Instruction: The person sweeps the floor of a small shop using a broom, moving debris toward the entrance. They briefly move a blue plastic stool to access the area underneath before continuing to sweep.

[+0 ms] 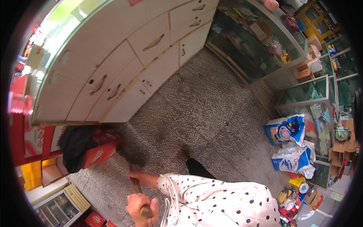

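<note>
Both my hands are wrapped round the wooden handle of a broom (133, 154), whose dark, motion-blurred head rests at the floor beside a red box (100, 154). My left hand (140, 206) is closed near the handle's top end, at the lower edge of the view. Further down the handle, my right hand (137, 175) grips it, its forearm coming out of a white sleeve with black dots (219, 198). Blur hides whether the broom head is of bristles or strands. A black cloth (77, 145) lies over part of the red box.
Pale drawer cabinets (124, 72) line the far left. A glass display case (249, 41) stands at the far right. Blue-and-white bags (285, 130) and mixed packages (298, 189) sit on the speckled floor (204, 102) at right. My foot (186, 152) is in the middle.
</note>
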Action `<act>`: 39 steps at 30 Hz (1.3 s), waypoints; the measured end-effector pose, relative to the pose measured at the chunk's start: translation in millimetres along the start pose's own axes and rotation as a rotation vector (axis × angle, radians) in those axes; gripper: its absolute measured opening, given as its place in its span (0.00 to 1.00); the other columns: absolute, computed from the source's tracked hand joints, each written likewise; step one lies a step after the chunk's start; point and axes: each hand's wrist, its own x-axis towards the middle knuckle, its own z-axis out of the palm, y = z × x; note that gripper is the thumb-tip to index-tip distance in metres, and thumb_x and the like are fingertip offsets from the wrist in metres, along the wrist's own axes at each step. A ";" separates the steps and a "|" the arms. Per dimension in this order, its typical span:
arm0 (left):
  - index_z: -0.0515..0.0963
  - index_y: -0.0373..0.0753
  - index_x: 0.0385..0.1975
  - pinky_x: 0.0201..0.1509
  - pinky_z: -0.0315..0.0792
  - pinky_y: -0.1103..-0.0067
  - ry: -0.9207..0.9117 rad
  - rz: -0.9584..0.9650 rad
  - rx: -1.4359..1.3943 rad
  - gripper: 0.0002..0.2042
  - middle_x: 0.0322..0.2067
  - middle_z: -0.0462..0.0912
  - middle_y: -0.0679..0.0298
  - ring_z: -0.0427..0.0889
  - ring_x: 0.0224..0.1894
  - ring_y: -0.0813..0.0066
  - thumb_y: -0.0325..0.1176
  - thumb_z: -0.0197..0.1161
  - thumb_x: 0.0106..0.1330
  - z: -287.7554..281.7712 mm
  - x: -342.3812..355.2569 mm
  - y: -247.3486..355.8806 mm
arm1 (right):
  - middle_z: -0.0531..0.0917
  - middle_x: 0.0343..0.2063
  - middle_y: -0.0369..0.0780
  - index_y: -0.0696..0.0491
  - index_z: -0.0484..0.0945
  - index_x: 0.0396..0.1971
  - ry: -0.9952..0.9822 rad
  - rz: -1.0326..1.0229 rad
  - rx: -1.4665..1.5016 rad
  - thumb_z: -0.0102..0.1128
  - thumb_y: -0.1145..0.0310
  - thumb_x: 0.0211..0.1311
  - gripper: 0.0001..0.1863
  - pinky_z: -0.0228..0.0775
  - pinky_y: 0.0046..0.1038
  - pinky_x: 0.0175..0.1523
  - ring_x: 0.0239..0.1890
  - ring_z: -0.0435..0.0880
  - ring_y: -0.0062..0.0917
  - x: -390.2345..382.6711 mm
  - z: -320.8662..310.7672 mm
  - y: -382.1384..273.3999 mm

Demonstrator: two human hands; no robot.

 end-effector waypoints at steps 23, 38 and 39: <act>0.68 0.39 0.13 0.31 0.71 0.73 0.574 0.022 -0.424 0.14 0.14 0.72 0.65 0.73 0.18 0.66 0.25 0.71 0.44 -77.7 -488.3 -243.1 | 0.74 0.20 0.41 0.59 0.70 0.32 0.423 0.426 -0.753 0.53 0.74 0.54 0.07 0.72 0.33 0.22 0.21 0.79 0.26 -57.3 46.0 372.7; 0.71 0.41 0.18 0.37 0.75 0.69 0.934 0.070 -0.334 0.14 0.19 0.75 0.66 0.77 0.24 0.66 0.31 0.73 0.51 -174.0 -569.7 -288.6 | 0.75 0.17 0.40 0.61 0.71 0.23 0.225 0.423 -1.032 0.54 0.76 0.52 0.04 0.72 0.32 0.24 0.19 0.78 0.29 12.1 167.3 481.3; 0.71 0.40 0.18 0.39 0.76 0.67 0.992 0.065 -0.371 0.13 0.19 0.75 0.65 0.77 0.24 0.66 0.29 0.72 0.51 -172.3 -563.5 -311.4 | 0.74 0.17 0.41 0.61 0.71 0.23 0.246 0.407 -1.045 0.54 0.77 0.52 0.04 0.72 0.33 0.24 0.19 0.77 0.29 39.6 156.6 473.1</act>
